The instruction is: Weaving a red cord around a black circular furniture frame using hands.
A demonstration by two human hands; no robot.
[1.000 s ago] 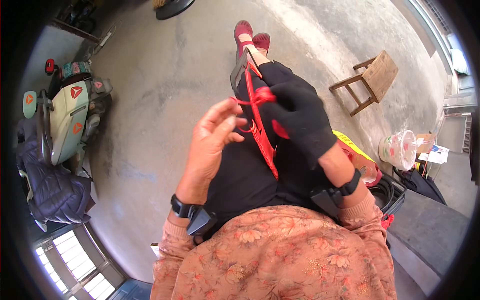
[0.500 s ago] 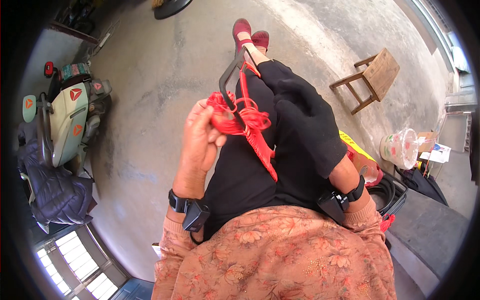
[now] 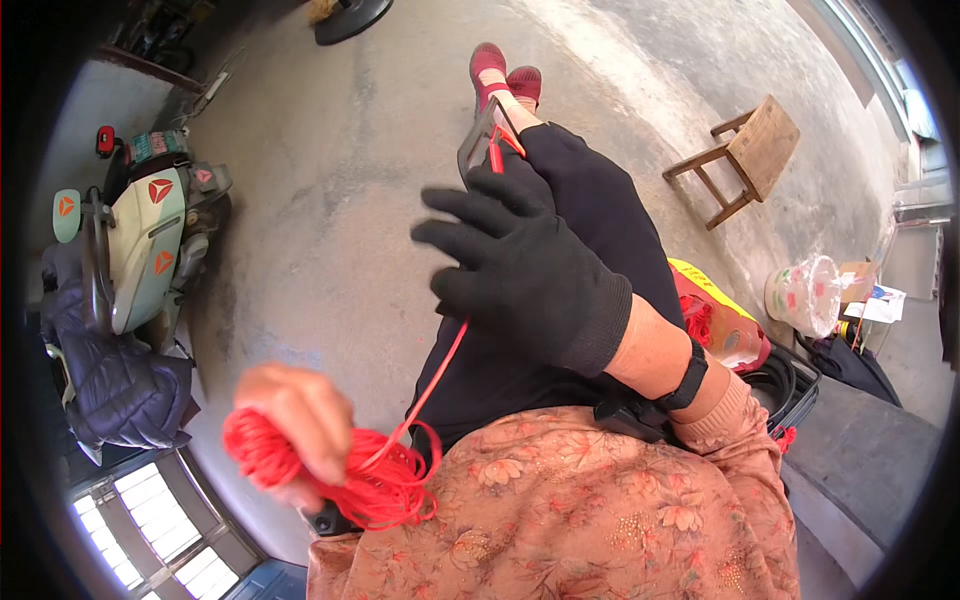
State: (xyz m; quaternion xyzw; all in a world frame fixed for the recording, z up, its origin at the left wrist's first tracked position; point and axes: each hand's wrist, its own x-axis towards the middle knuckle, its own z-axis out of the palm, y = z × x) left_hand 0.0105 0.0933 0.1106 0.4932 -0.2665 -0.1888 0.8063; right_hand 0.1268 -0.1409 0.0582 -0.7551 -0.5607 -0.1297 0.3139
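Observation:
My bare left hand (image 3: pixel 300 420), blurred by motion, is closed around a bundle of red cord (image 3: pixel 385 485) at the lower left, in front of my body. A single strand runs taut from the bundle up to beneath my right hand (image 3: pixel 530 270). That hand wears a black glove, its fingers spread toward the left above my lap. Past its fingertips shows the end of a black bent frame (image 3: pixel 478 140) with a red cord-wrapped strip (image 3: pixel 496 152). The glove hides the rest of the frame and where the strand meets it.
My legs stretch forward, with red shoes (image 3: pixel 488 62) crossed on the concrete floor. A wooden stool (image 3: pixel 762 150) stands at the right. Closer by are a red and yellow bag (image 3: pixel 725 325) and a clear plastic tub (image 3: pixel 803 296). A scooter (image 3: pixel 150 240) draped with a dark padded jacket (image 3: pixel 130 390) is at the left.
My left hand has pulled the cord bundle away from the frame, down and to the left, drawing out a strand. My right hand has moved left over the frame, its fingers spreading.

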